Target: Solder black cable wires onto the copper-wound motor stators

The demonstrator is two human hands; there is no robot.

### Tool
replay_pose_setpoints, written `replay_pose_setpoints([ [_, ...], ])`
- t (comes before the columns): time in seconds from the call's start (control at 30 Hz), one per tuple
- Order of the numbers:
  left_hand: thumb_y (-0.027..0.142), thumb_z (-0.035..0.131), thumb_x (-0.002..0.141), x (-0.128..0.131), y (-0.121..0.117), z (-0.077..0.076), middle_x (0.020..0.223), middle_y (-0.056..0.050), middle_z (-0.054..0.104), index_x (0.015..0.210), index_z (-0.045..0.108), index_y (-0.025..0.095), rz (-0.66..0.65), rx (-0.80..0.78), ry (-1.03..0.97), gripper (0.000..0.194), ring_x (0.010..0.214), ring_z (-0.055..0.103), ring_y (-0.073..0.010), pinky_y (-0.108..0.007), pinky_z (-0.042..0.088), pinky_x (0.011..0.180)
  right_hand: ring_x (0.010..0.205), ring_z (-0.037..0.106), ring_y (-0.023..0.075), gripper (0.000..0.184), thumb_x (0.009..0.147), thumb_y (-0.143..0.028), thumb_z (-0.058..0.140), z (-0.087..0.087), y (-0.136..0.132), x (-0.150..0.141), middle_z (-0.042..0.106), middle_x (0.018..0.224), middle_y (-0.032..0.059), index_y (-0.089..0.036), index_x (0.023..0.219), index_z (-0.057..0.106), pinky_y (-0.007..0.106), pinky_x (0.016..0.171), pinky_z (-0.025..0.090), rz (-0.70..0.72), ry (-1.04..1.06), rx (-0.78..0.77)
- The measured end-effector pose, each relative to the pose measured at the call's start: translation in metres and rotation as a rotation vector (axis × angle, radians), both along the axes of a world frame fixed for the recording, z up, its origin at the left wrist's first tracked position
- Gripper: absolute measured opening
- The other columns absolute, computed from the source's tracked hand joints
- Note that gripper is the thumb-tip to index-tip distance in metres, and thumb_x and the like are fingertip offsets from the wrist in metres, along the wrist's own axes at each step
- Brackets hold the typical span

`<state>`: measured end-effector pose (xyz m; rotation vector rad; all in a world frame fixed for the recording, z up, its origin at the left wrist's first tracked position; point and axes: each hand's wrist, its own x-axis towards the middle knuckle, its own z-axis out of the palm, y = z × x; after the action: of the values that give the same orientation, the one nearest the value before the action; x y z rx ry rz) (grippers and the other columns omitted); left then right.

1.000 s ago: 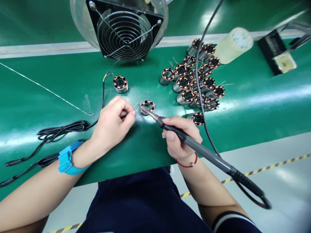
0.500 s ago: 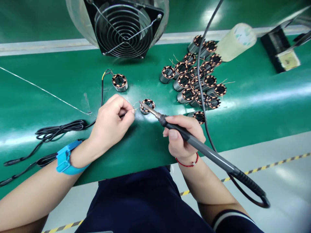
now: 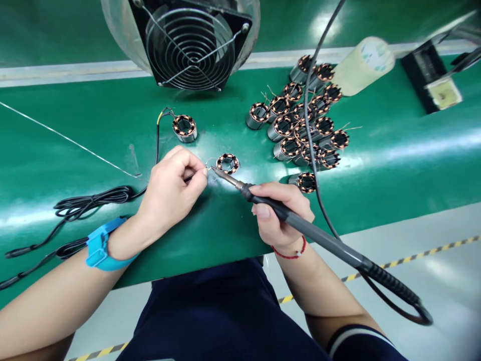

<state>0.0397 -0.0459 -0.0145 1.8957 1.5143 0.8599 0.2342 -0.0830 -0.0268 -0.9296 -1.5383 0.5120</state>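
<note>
The left hand (image 3: 169, 193) pinches a thin wire (image 3: 193, 176) between fingertips, beside a copper-wound stator (image 3: 227, 163) lying mid-tabletop (image 3: 93, 150). The right hand (image 3: 280, 210) grips a soldering iron (image 3: 304, 229), its tip just beside the stator.

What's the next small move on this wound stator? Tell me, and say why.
Probably touch the soldering iron's tip to the thin lead at the stator. The right hand holds the iron with its tip close beside the ring, while the left hand pinches the lead's end at the ring's edge.
</note>
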Motion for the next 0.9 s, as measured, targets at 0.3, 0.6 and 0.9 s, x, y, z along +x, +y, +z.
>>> replay_pose_setpoints([
  [0.3, 0.011, 0.059, 0.079, 0.000, 0.000, 0.000, 0.072, 0.003, 0.053, 0.072, 0.055, 0.018, -0.004, 0.006, 0.005, 0.011, 0.060, 0.049, -0.0085, -0.024, 0.038, 0.055, 0.067, 0.071, 0.0155, 0.022, 0.090, -0.027, 0.059, -0.008, 0.001, 0.002, 0.074, 0.090, 0.0012, -0.026, 0.112, 0.065, 0.031, 0.062, 0.061, -0.096, -0.044, -0.001],
  [0.6, 0.011, 0.059, 0.080, 0.000, 0.001, 0.001, 0.071, 0.003, 0.053, 0.073, 0.055, 0.018, -0.008, 0.028, 0.014, 0.011, 0.059, 0.049, -0.0084, -0.024, 0.038, 0.056, 0.096, 0.070, 0.0179, 0.034, 0.096, -0.022, 0.050, 0.033, 0.028, -0.004, 0.071, 0.107, 0.0009, -0.027, 0.130, 0.049, 0.037, 0.091, 0.056, 0.186, -0.411, -0.333],
  [0.9, 0.010, 0.058, 0.080, 0.001, 0.001, 0.004, 0.070, 0.003, 0.053, 0.071, 0.055, 0.018, -0.010, 0.020, 0.009, 0.012, 0.059, 0.048, -0.0083, -0.023, 0.039, 0.055, 0.101, 0.058, 0.0213, 0.052, 0.083, -0.010, 0.047, 0.002, 0.043, -0.021, 0.069, 0.101, 0.0013, -0.024, 0.133, 0.045, 0.040, 0.095, 0.043, 0.177, -0.546, -0.281],
])
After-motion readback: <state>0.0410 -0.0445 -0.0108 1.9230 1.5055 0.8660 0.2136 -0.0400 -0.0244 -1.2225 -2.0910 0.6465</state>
